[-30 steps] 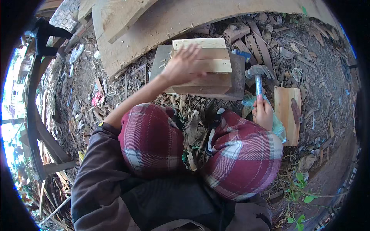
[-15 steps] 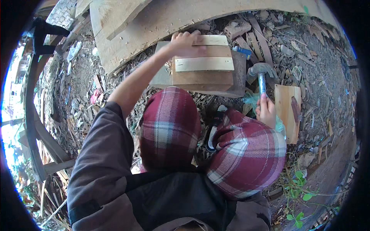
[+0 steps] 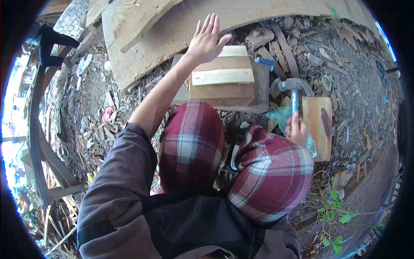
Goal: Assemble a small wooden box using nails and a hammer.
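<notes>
My left hand (image 3: pixel 207 43) is raised with fingers stretched out, just beyond the back left of a boxy wooden piece (image 3: pixel 221 93) topped with pale slats (image 3: pixel 222 76); whether it touches anything there I cannot tell. That piece sits on a grey block (image 3: pixel 261 99). My right hand (image 3: pixel 297 131) grips a claw hammer (image 3: pixel 295 86) upright by its handle, beside a plank panel (image 3: pixel 318 144) with a dark stick on it and a crumpled green plastic bag (image 3: pixel 274 114). My knees, in red plaid trousers, are below the wooden piece.
A large curved board (image 3: pixel 233 12) with boards stacked on it spans the back. A leaning timber frame (image 3: pixel 36 125) with a black object (image 3: pixel 47 47) stands at left. Wood scraps, a brick (image 3: pixel 258 39), a blue container (image 3: pixel 265 63) and litter cover the ground; leafy plants (image 3: pixel 334 198) grow at lower right.
My left hand has moved from over the slats up and away, fingers now stretched toward the back board. My left knee has shifted rightward. My right hand still grips the hammer.
</notes>
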{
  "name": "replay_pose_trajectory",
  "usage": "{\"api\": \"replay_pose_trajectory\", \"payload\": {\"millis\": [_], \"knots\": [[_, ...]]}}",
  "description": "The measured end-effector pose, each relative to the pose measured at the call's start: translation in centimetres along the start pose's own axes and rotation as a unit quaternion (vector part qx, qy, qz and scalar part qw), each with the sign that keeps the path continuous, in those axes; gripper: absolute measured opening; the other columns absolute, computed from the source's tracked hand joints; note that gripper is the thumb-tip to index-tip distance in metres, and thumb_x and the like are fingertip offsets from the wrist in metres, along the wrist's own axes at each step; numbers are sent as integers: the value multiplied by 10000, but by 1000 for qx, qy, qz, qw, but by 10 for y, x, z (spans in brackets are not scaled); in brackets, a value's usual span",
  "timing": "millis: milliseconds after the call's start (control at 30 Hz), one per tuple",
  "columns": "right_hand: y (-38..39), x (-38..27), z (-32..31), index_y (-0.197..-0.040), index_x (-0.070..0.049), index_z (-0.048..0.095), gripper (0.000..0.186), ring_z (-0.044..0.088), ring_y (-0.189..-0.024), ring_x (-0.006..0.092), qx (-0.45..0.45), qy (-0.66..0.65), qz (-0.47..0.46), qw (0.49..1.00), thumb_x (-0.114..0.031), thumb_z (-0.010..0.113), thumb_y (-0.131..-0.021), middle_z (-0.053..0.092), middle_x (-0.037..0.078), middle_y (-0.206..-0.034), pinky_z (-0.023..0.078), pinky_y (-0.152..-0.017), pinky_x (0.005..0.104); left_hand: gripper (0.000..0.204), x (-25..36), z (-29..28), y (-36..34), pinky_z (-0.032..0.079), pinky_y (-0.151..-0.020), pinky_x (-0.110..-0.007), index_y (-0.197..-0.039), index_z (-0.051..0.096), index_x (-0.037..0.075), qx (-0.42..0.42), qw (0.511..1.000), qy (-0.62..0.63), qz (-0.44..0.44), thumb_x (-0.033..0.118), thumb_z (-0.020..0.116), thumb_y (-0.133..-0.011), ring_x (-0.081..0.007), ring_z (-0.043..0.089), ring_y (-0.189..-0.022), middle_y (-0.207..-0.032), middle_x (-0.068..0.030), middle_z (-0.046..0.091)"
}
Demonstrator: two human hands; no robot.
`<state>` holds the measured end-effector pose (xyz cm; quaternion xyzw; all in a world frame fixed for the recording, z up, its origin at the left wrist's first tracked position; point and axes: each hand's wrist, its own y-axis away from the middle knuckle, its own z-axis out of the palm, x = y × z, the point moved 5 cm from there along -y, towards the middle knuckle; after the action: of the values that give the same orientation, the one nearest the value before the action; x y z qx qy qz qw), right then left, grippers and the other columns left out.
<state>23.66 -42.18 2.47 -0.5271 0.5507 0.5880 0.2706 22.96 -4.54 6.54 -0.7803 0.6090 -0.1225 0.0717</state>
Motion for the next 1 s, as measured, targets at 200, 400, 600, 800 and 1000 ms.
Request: {"api": "replay_pose_trajectory", "payload": {"millis": [200,400,600,800,1000], "knots": [[-5,-6,2,-749,-89,491,446,309,-433,33,-3,-7,11,1000,-485,480,-955,387,-45,-535,206,-410,224,708,12,43,42,53,-1178,-406,-1461,131,-52,-44,997,-19,58,467,228,-989,-288,76,-1445,-1539,-200,141],[12,-27,-3,-751,-85,492,447,324,-449,42,4,-26,6,1000,-483,489,-953,379,-47,-543,215,-418,225,792,-25,53,8,78,-1176,-396,-1461,121,-50,-263,962,63,-29,533,318,-962,-311,72,-1439,-1537,-233,84],[15,-19,-27,-761,-54,511,465,351,-463,48,14,21,-24,999,-481,510,-945,397,-38,-551,246,-428,233,617,-42,36,-14,454,-896,-390,-1252,530,-19,-305,938,165,-18,459,590,-867,-345,593,-1048,-1142,-259,604],[5,-8,-24,-886,7,584,461,400,-488,82,25,104,-38,994,-445,514,-946,447,-6,-577,301,-454,267,456,-19,-17,-25,454,-762,-379,-1051,583,2,-263,944,183,84,411,630,-855,-296,593,-865,-904,-181,624],[-4,-8,-2,-755,-55,534,505,395,-522,72,9,116,-95,989,-529,507,-926,432,-26,-582,293,-478,249,272,-13,-109,7,492,-672,-415,-957,564,5,23,974,226,9,211,672,-816,-344,638,-786,-867,-202,645]]}}
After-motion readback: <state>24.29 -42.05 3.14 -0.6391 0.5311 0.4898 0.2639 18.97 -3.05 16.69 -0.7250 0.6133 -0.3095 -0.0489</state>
